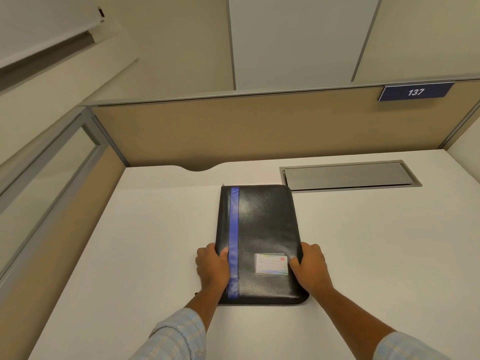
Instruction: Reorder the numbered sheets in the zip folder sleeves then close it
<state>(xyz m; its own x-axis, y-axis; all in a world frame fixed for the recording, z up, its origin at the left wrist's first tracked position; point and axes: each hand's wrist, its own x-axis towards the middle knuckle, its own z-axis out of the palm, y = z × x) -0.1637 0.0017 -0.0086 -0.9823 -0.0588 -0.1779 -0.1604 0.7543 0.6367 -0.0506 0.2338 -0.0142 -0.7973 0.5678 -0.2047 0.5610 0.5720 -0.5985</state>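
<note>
Head view: black zip folder [259, 242] lies closed and flat on the white desk [130, 242], blue stripe near its left edge. Left hand [213, 266] grips that edge, right hand [310, 267] grips the opposite one, thumbs on the cover.

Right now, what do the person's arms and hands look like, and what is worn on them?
The left hand and the right hand are bare, with no gloves or rings visible. The forearms are uncovered. The left sleeve and the right sleeve are light blue cloth with a pale check pattern.
</note>
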